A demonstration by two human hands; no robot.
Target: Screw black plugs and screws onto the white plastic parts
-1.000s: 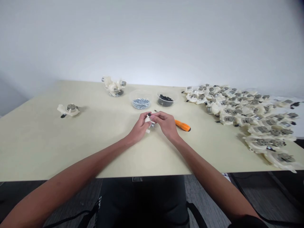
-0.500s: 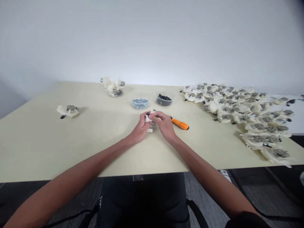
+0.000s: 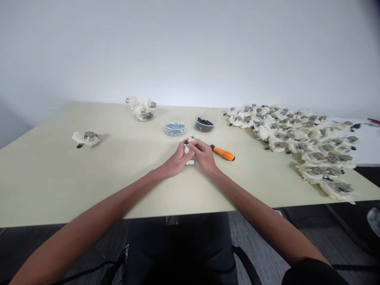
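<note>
My left hand (image 3: pixel 177 159) and my right hand (image 3: pixel 201 153) meet at the middle of the table, with fingers closed around a small cream plastic part (image 3: pixel 187 149). A black piece (image 3: pixel 186 141) shows at its top, and a white end (image 3: pixel 190 162) sticks out below my fingers. Much of the part is hidden by my hands. An orange-handled screwdriver (image 3: pixel 222 153) lies just right of my right hand, its thin shaft pointing up and left.
A bowl of small silver screws (image 3: pixel 175 129) and a bowl of black pieces (image 3: pixel 204 125) stand beyond my hands. A large heap of cream-and-grey assemblies (image 3: pixel 299 144) covers the right of the beige table (image 3: pixel 44 186). One assembly (image 3: pixel 86 138) lies left, with more on a glass bowl (image 3: pixel 141 109).
My view has drifted slightly, shifting the table contents left and up. My hands have drawn closer together and cover more of the cream part. The screwdriver has not moved on the table.
</note>
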